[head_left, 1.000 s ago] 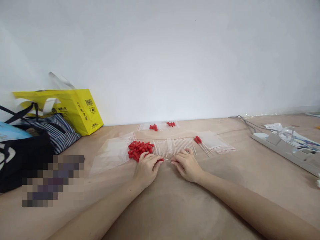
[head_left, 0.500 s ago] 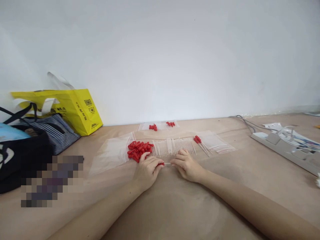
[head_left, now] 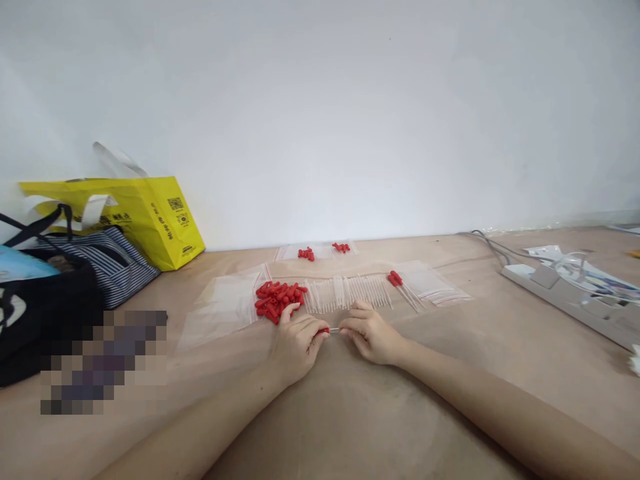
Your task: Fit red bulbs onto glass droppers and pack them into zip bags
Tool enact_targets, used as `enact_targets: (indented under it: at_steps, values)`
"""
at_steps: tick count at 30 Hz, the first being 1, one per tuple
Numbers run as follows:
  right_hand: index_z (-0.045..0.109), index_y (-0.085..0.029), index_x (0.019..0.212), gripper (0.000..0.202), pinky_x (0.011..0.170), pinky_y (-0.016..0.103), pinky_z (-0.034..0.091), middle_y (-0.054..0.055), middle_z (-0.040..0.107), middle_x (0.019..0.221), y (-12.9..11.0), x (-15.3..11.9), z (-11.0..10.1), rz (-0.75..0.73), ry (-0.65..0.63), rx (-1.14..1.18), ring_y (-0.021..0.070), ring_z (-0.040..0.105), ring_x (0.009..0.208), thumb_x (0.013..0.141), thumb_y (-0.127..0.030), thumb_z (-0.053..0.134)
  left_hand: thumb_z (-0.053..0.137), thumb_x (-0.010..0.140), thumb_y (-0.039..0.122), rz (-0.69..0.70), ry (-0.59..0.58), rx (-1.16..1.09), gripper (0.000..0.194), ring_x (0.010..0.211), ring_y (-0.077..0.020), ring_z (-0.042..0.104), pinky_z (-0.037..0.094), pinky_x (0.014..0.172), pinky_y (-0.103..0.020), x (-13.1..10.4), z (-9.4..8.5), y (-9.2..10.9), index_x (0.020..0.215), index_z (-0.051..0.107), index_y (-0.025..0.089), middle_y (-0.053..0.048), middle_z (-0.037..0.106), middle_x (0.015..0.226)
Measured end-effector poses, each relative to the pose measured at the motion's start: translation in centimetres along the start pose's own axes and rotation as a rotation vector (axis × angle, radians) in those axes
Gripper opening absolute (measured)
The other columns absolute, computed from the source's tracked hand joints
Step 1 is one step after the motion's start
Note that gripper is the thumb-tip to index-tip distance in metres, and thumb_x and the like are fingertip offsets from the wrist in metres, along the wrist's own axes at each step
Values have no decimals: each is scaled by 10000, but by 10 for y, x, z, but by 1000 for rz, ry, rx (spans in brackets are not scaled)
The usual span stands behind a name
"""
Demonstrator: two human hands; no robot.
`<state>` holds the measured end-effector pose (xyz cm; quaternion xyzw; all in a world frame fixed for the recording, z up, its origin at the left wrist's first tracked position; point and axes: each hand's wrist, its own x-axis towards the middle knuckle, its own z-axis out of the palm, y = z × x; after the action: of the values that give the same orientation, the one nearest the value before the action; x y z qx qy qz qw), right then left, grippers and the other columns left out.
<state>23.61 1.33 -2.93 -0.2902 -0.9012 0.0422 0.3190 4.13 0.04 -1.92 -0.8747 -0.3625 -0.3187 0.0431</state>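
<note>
1. In the middle of the desk (head_left: 500, 360), well short of its back edge, a thin white stick (head_left: 335, 329) and a red cap (head_left: 324, 330) are held in line between two hands.
2. The stick's long axis is laid nearly parallel to the back edge; its capped end is pointed to the left, its other end to the right.
3. The cap is pinched between the thumb and fingertips of the left hand (head_left: 297, 343), with the index finger raised; how deep the stick is seated in it cannot be told.
4. The stick's far end is gripped in the closed fingertips of the right hand (head_left: 370, 332), so that only a short length is left showing.
5. Behind the hands, a row of sticks (head_left: 345, 293) is laid out with long axes running roughly from back to front. A pile of red caps (head_left: 280, 298) is heaped at its left end.
6. To the row's right, two capped sticks (head_left: 400, 285) are set aslant, their red ends turned toward the back edge.
7. Near the left end of the back edge, a yellow bag (head_left: 167, 233) is printed with dark characters and a square code, too small to be read surely.
</note>
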Motion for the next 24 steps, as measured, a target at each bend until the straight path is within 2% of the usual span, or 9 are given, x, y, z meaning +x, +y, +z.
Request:
enact_targets:
  at_steps: [11, 17, 24]
  values:
    - [591, -146, 800, 185, 673, 292, 355, 47, 584, 672, 0, 1, 3, -15, 13, 44, 154, 432, 677, 819, -129, 407, 437, 833, 196, 11, -10, -15, 134, 673, -126, 585, 210, 940, -430, 0, 2, -2, 792, 564, 203, 32, 658, 721]
    - [593, -160, 825, 172, 696, 300, 351, 44, 608, 714, 3, 3, -3, 37, 27, 53, 155, 457, 708, 842, -192, 425, 519, 807, 288, -38, -8, 7, 100, 820, -164, 568, 154, 983, -457, 4, -4, -6, 846, 581, 221, 9, 665, 810]
    - [594, -164, 778, 215, 679, 294, 359, 45, 603, 679, 2, 1, -8, 32, 54, 35, 151, 471, 683, 861, -236, 409, 502, 817, 293, -18, 24, 44, 144, 754, -150, 561, 167, 983, -457, 4, -7, -3, 748, 613, 232, 22, 662, 730]
